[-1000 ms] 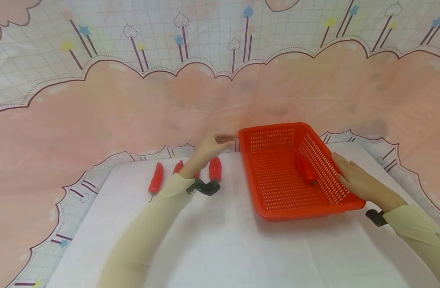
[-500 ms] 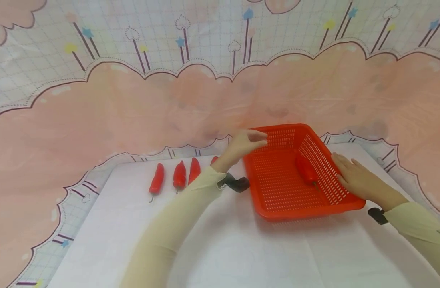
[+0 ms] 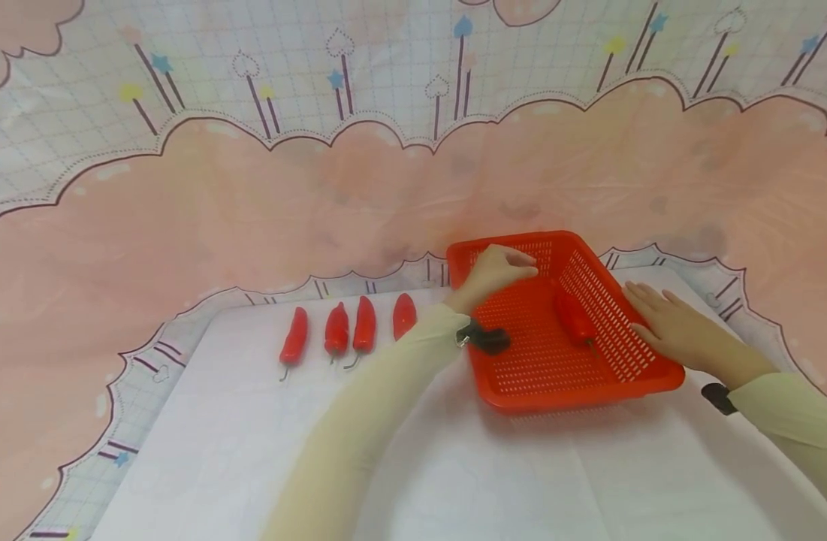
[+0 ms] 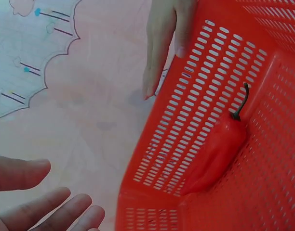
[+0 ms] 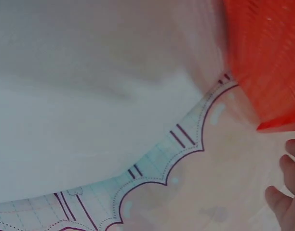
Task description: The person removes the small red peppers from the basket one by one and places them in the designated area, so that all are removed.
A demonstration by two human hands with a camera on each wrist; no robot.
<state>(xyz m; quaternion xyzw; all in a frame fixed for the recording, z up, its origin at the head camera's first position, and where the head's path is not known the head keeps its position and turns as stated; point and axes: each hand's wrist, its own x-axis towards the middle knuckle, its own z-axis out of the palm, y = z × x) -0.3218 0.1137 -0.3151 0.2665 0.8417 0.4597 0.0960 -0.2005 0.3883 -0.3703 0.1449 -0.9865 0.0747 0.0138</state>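
Note:
A red plastic basket (image 3: 484,361) with slotted sides stands on the right of the table. Inside it, by the right wall, lies one red chili pepper (image 3: 575,319) with a green stem, clearer as the same pepper (image 4: 220,154) in the left wrist view. My left hand (image 3: 497,272) hangs over the basket's left part. Its thumb and fingers (image 4: 73,209) are apart, with nothing between them. My right hand (image 3: 680,330) rests along the basket's right rim with straight fingers. Several more red peppers lie in a row left of the basket, the nearest pepper (image 3: 404,315) partly behind my left sleeve.
Among the row are a pepper (image 3: 294,338) at the far left and two peppers close together, one of them a slim pepper (image 3: 364,324). A white cloth covers the table (image 3: 203,451). Behind it hangs a patterned pink curtain (image 3: 264,218).
My left hand has moved right, from beside the basket's left rim to above its inside. The row of peppers has come into fuller view. My right hand stays at the right rim.

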